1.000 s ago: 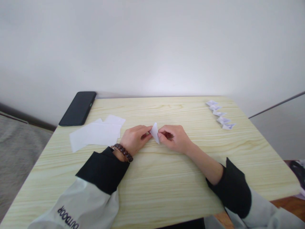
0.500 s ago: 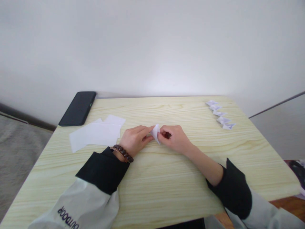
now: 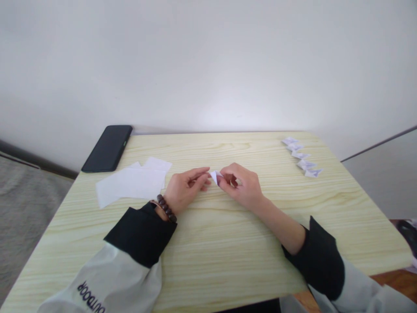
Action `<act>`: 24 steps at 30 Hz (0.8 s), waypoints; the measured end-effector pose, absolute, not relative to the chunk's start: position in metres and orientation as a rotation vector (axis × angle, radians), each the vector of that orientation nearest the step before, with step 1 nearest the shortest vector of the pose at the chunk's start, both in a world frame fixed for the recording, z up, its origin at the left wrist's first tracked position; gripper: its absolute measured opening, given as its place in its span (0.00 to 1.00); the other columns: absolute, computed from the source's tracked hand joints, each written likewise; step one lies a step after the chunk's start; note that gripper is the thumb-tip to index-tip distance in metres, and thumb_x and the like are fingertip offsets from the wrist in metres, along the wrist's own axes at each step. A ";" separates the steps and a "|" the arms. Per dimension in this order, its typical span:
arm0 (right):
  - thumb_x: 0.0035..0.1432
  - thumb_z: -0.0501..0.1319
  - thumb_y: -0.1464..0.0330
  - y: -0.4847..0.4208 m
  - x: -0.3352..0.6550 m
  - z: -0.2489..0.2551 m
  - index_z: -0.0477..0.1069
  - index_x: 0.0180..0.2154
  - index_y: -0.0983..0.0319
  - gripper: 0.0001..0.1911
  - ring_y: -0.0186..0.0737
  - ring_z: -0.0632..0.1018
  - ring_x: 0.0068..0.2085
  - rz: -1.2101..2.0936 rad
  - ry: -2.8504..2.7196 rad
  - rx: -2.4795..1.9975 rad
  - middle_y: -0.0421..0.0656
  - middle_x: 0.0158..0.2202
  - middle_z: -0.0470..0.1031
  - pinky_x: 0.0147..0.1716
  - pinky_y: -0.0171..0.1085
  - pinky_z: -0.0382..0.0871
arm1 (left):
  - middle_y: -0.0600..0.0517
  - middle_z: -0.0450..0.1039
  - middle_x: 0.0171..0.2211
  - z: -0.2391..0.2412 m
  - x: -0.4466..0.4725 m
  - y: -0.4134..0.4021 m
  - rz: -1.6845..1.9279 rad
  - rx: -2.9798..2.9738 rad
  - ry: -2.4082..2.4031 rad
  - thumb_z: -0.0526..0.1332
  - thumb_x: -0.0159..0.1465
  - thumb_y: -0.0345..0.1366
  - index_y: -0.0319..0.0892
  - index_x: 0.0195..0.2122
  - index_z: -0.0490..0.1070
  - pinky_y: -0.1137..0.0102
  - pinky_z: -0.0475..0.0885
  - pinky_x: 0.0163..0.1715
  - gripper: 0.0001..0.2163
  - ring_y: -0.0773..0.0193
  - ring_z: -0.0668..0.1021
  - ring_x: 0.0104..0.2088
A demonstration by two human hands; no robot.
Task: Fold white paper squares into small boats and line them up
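A small folded piece of white paper [image 3: 215,175] is held above the middle of the table. My right hand [image 3: 243,182] pinches its right side between thumb and fingers. Just to the left is my left hand [image 3: 185,187], its fingers stretched out and somewhat apart, the tips close to the paper's left edge; whether they touch it I cannot tell. Part of the folded paper is hidden by the right fingers. At the back right stand several small folded paper boats [image 3: 305,164] in a slanting row.
Overlapping sheets of white paper [image 3: 133,182] lie to the left of my left hand. A black phone [image 3: 107,148] rests at the table's back left corner. The wooden table [image 3: 221,248] meets a white wall [image 3: 208,65] behind.
My left hand has let go of the folded paper and its fingers have straightened. The paper has turned and tilted in my right hand, whose fingers have shifted slightly.
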State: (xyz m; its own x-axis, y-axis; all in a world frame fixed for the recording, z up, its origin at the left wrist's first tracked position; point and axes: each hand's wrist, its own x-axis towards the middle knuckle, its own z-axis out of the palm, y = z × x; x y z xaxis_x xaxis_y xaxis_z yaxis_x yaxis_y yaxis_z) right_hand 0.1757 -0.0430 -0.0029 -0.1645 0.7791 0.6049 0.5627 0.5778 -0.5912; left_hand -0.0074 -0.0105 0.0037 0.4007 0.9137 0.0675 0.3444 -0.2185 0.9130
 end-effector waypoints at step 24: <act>0.56 0.59 0.72 -0.042 0.176 -0.003 0.70 0.30 0.58 0.04 0.33 0.74 0.31 -0.066 -1.981 -0.972 0.41 0.30 0.75 0.30 0.32 0.66 | 0.49 0.75 0.31 0.014 -0.005 -0.011 0.681 1.214 0.827 0.63 0.55 0.46 0.37 0.34 0.73 0.60 0.73 0.44 0.16 0.60 0.77 0.36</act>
State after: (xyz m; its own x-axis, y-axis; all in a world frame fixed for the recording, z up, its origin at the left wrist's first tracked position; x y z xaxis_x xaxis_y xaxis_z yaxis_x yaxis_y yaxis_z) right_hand 0.1756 -0.0424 -0.0035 -0.2853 0.6063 0.7423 0.6542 0.6892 -0.3115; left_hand -0.0052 -0.0107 0.0136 0.5410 0.8215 -0.1799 -0.0182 0.2253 0.9741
